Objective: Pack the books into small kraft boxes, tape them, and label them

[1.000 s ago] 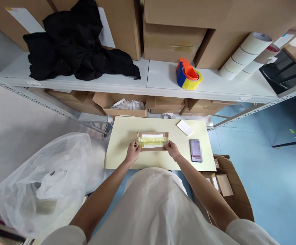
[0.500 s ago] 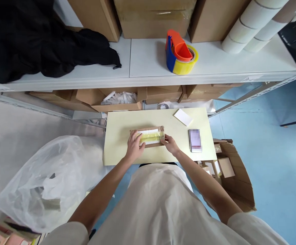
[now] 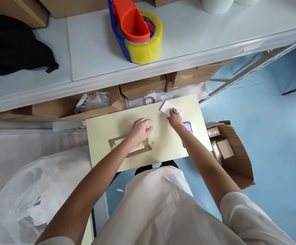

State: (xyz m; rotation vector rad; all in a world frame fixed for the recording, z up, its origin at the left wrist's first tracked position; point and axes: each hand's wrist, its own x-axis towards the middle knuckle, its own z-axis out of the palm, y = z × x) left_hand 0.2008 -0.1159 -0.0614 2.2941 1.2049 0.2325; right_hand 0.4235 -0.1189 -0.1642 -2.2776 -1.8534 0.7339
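Note:
A small brown cardboard box [image 3: 147, 145] lies on the pale yellow table [image 3: 99, 136], with clear tape and a white label on its top. My left forearm hides part of it. Just above the box's far edge, my left hand [image 3: 140, 130] is open, fingers apart and holding nothing. At the table's far side my right hand [image 3: 175, 118] has its fingers curled on the near edge of a small stack of white paper [image 3: 167, 107]. A phone [image 3: 188, 126] lies beside my right forearm, which partly covers it.
Above the table runs a shelf [image 3: 92, 44] bearing a tape dispenser [image 3: 143, 41] and black cloth [image 3: 12, 51]. An open carton [image 3: 240, 163] holding small boxes stands at the right. A translucent plastic bag [image 3: 35, 190] bulges at the left. Cartons [image 3: 143, 86] sit under the shelf.
Both hands have left the taped box. My right hand has moved up and forward onto the white paper; my left has lifted off and opened. The camera view has shifted and tilted.

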